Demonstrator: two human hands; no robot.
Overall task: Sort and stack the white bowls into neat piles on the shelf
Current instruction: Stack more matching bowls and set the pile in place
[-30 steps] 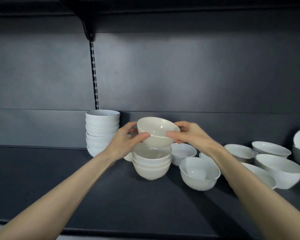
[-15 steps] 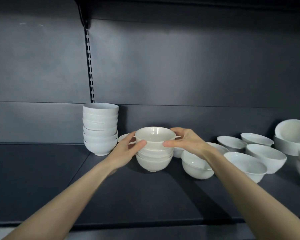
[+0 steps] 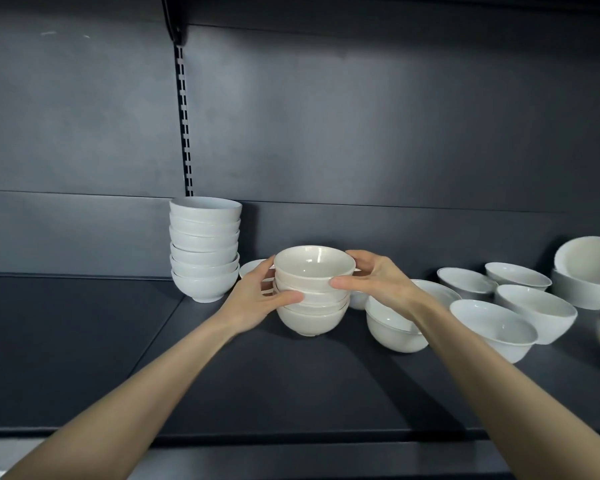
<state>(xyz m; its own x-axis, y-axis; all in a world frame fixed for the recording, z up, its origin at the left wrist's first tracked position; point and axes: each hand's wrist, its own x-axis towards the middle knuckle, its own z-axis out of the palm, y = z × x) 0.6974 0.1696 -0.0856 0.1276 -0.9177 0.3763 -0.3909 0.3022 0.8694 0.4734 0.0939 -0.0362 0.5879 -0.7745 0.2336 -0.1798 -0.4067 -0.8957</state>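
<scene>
The top bowl [image 3: 314,268], held tilted in the air a second ago, now sits level and nested on the short stack [image 3: 312,315], which is one bowl taller. The left hand [image 3: 257,299], at the stack's 9 o'clock, has slid its thumb down from that bowl onto the bowls beneath. The right hand [image 3: 381,278], at 3 o'clock, is lower too, its thumb against the top bowl's wall.

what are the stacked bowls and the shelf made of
The stacked bowls are probably glazed ceramic or porcelain: glossy off-white, with soft light reflections inside. Hard plastic cannot be ruled out. The shelf looks like dark painted metal with a matte finish: a flat, even surface, with a slotted upright behind.
</scene>
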